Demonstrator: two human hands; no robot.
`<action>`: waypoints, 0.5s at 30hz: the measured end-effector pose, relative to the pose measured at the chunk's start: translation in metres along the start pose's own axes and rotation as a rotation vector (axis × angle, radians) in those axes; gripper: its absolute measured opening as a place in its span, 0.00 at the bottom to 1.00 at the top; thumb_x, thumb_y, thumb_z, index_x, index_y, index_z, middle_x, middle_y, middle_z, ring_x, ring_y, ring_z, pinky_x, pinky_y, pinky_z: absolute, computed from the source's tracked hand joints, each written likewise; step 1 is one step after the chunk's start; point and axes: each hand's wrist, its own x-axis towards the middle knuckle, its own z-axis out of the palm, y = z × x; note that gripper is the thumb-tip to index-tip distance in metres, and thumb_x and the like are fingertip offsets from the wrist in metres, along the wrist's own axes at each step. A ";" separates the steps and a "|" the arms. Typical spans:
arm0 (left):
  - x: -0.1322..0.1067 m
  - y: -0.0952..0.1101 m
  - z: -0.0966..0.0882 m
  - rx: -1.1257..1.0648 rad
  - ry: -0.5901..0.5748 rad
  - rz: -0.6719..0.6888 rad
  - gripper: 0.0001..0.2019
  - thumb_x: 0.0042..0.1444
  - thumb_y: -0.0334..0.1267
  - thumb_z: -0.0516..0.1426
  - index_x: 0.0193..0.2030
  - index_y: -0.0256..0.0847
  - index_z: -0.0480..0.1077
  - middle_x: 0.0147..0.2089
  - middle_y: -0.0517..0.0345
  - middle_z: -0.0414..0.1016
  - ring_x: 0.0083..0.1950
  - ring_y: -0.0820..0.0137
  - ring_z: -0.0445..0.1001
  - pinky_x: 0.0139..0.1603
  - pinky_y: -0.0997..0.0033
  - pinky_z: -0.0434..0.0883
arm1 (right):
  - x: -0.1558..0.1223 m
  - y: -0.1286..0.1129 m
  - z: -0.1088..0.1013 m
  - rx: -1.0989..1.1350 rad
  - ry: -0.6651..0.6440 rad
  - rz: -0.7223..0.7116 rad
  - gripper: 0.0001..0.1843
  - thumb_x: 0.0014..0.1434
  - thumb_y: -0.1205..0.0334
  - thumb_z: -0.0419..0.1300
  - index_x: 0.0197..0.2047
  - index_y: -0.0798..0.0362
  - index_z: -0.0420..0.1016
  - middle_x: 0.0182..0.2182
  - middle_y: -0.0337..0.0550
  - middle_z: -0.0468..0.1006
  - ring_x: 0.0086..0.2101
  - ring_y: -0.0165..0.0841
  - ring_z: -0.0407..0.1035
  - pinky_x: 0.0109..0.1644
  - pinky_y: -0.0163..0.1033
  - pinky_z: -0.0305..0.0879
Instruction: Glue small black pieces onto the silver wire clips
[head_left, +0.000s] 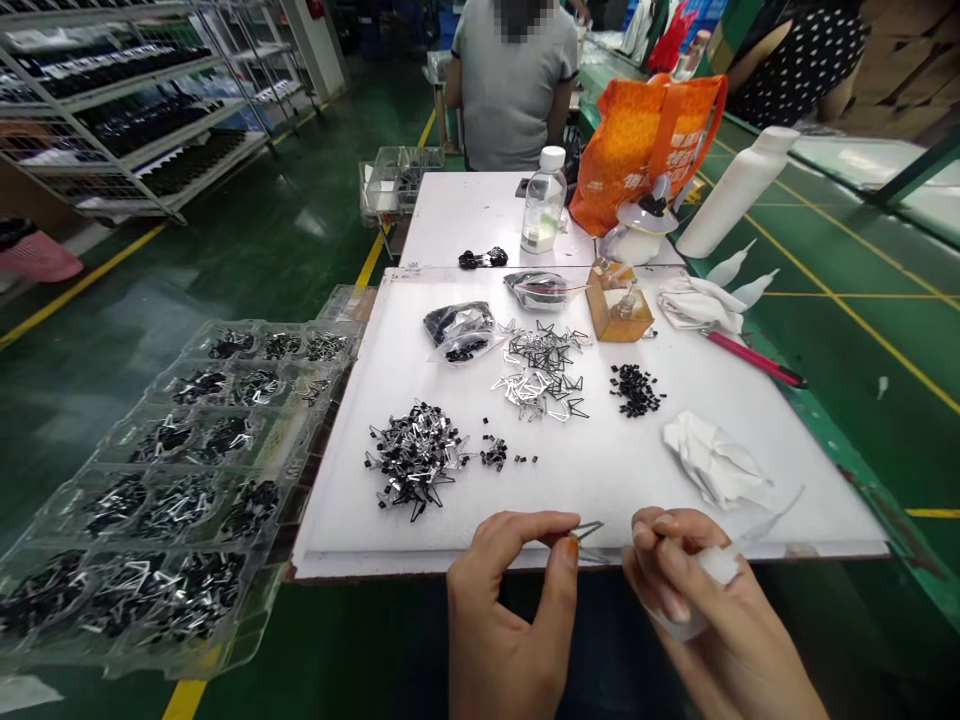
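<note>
The V-shaped piece looked like smooth, thin metal, and the nozzled bottle translucent plastic. The compartment tray was glossy clear plastic, the small box wood, the tabletop smooth, the floor shiny.

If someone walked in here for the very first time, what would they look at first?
Probably the bright orange bag at the far right of the white tabletop. Next might come the heap of small black and silver pieces on the tabletop's left side. Then, at the near edge, the left hand pinching a thin V-shaped piece.
</note>
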 end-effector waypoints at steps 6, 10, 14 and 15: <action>-0.001 -0.003 0.002 0.050 0.017 0.039 0.06 0.59 0.35 0.63 0.35 0.51 0.83 0.36 0.63 0.84 0.42 0.67 0.80 0.48 0.69 0.72 | 0.004 0.009 -0.009 -0.042 0.029 -0.034 0.19 0.46 0.54 0.81 0.36 0.50 0.81 0.30 0.42 0.76 0.23 0.24 0.63 0.29 0.36 0.65; -0.001 -0.003 0.002 0.072 0.040 0.039 0.07 0.58 0.35 0.64 0.34 0.54 0.84 0.35 0.65 0.84 0.42 0.65 0.80 0.58 0.62 0.69 | 0.007 0.017 -0.023 -0.025 -0.015 0.039 0.17 0.46 0.56 0.81 0.38 0.47 0.83 0.24 0.38 0.72 0.25 0.25 0.66 0.35 0.35 0.71; -0.001 0.000 0.000 0.084 0.024 -0.001 0.07 0.56 0.37 0.65 0.33 0.56 0.84 0.34 0.66 0.85 0.41 0.64 0.79 0.66 0.56 0.62 | 0.008 0.021 -0.027 0.009 -0.057 0.063 0.14 0.49 0.57 0.80 0.38 0.46 0.85 0.25 0.38 0.73 0.28 0.25 0.69 0.41 0.35 0.75; 0.000 0.001 -0.001 0.077 0.009 -0.015 0.06 0.56 0.38 0.65 0.33 0.56 0.84 0.33 0.65 0.84 0.41 0.63 0.79 0.65 0.55 0.63 | 0.008 0.021 -0.027 0.012 -0.060 0.062 0.14 0.49 0.57 0.80 0.38 0.45 0.85 0.27 0.39 0.74 0.28 0.24 0.69 0.40 0.34 0.75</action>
